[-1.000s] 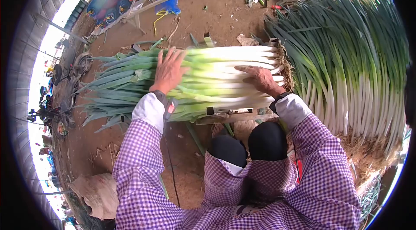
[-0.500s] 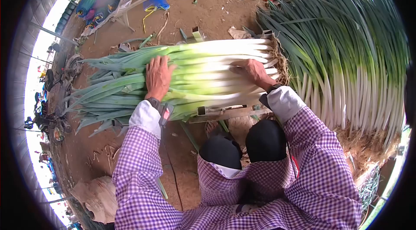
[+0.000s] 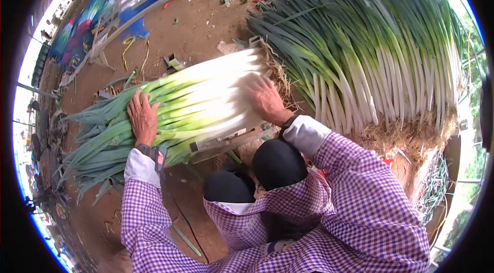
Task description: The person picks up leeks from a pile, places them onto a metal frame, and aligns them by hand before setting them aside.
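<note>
Many leeks (image 3: 203,90) lay side by side in a broad layer directly under and between the two sets of fingers, white shanks toward the right hand (image 3: 268,100) and leaves toward the left hand (image 3: 143,118). The left fingers were extended, slightly parted and laid over the pale-green to dark-green transition, clenched around nothing. The right fingers were blurred above the white shanks; whether they pressed, gripped or only skimmed could not be told. Good handling here appeared to call for flat, light palms, since a hard squeeze could have bruised the shanks or creased the leaves. Even pressure from both hands would probably have kept the stems parallel, with the roots (image 3: 278,69), just beyond the right fingertips, as a guide for level ends. On the wearer's side of the fingers, a frame (image 3: 234,143) showed along the layer's edge. Farther past the right fingers stood a larger leek pile (image 3: 381,67); well beyond the left fingertips, a yellow string (image 3: 126,49) lay on the soil (image 3: 180,31).
</note>
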`<act>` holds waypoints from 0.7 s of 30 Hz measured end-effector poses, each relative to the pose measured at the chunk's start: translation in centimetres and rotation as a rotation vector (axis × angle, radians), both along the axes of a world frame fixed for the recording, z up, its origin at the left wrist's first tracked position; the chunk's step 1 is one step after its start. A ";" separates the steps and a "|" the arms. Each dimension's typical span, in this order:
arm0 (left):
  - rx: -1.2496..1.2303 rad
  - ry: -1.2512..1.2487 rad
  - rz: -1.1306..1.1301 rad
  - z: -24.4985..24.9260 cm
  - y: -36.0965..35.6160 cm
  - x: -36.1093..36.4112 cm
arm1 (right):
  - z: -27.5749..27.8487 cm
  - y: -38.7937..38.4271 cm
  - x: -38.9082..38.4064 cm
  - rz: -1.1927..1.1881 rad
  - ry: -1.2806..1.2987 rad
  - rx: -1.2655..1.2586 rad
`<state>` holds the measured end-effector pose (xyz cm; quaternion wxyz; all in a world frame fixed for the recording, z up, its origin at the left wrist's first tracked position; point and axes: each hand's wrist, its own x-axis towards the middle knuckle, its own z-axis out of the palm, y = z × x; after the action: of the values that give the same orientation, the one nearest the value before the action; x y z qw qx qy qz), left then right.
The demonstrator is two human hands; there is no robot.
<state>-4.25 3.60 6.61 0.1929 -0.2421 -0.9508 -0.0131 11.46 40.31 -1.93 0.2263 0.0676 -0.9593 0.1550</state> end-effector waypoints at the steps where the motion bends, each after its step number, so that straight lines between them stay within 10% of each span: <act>1: 0.006 -0.004 0.006 0.1 0.1 0.1 | 0.3 -0.1 0.1 -0.004 0.011 -0.024; 21: -0.162 -0.031 -0.075 -0.7 -0.1 5.7 | -0.5 -0.4 -0.7 -0.065 0.008 -0.038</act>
<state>1.46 3.54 5.95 0.1574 -0.2920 -0.9419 0.0531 10.72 39.92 -2.40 0.2364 0.0326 -0.9569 0.1653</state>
